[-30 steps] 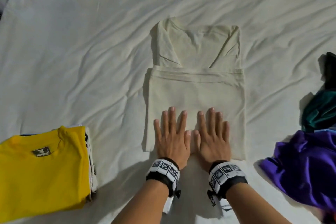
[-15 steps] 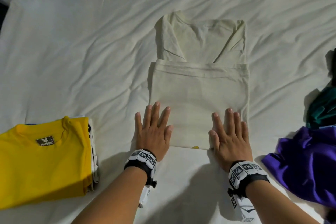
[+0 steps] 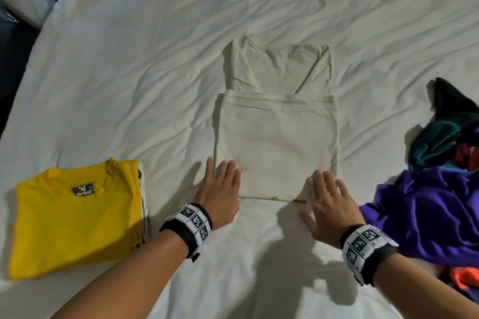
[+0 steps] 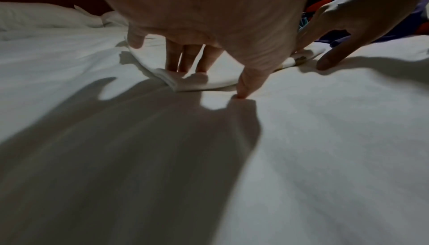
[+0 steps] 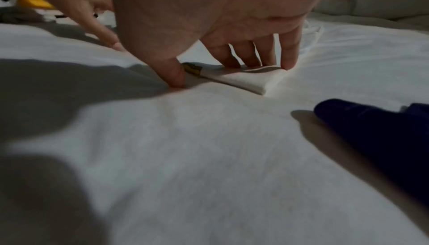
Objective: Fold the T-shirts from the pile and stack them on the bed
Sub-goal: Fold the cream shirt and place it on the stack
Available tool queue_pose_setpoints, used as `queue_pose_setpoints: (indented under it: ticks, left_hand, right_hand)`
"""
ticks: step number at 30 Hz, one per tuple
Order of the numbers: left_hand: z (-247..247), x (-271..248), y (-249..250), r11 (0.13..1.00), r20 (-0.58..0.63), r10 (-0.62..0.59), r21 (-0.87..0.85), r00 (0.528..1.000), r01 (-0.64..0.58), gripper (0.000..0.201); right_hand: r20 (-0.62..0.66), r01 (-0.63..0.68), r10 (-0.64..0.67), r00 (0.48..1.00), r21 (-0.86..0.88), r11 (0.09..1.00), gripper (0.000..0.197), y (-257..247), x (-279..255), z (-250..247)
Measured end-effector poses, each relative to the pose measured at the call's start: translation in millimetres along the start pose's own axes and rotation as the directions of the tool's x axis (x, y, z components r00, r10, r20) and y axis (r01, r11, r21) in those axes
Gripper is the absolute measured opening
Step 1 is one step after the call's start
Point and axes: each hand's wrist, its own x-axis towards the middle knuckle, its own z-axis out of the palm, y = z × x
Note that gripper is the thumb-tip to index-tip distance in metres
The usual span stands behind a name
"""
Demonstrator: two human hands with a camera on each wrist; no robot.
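The cream T-shirt (image 3: 277,142) lay at the centre of the white bed (image 3: 145,65), partly folded: sleeves turned in, the lower half brought up over the body, its hem running across just below the collar at twelve o'clock. It looked light and limp, thin cotton that would sag and lose its creases if lifted by one edge, so the safest hold seemed to be at the two near corners, pinching all layers together, or with flat hands slid under both sides.

The left hand (image 3: 220,194) sat at the shirt's seven o'clock corner, fingers nearly straight and close together, tips resting on the fabric and thumb down on the sheet beside the near edge; it held nothing. The right hand (image 3: 326,204) mirrored it at the five o'clock corner, fingers straight and slightly spread, tips pressing the folded edge, thumb on the sheet. The wrist views showed the layered corner under each set of fingertips, and a small yellow print peeking out at the near edge.

At nine o'clock from the shirt, well apart, sat the folded stack topped by a yellow T-shirt (image 3: 75,217). At three o'clock lay the unfolded pile (image 3: 440,163), with a purple garment (image 3: 425,212) nearest the right wrist and teal, black and red pieces behind it.
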Motion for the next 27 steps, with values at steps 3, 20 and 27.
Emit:
queue_pose_setpoints:
  ticks: [3,20,27]
  left_hand:
    - [-4,8,6,0.999,0.003,-0.031,0.021,1.0,0.031,0.07]
    - [-61,-48,2,0.952,0.204,0.02,-0.303,0.979,0.043,0.015]
    - [-93,-82,-13,0.789,0.379,0.116,-0.597,0.918,0.147,0.035]
  right_hand:
    - [0.028,-0.009,0.01,1.0,-0.044,0.999,0.076,0,7,2]
    - [0.211,0.049,-0.022,0.977,-0.123,0.991,0.032,-35,-52,-70]
    - [0.154,-0.141,0.131,0.979,0.058,0.988,0.022,-37,-89,-114]
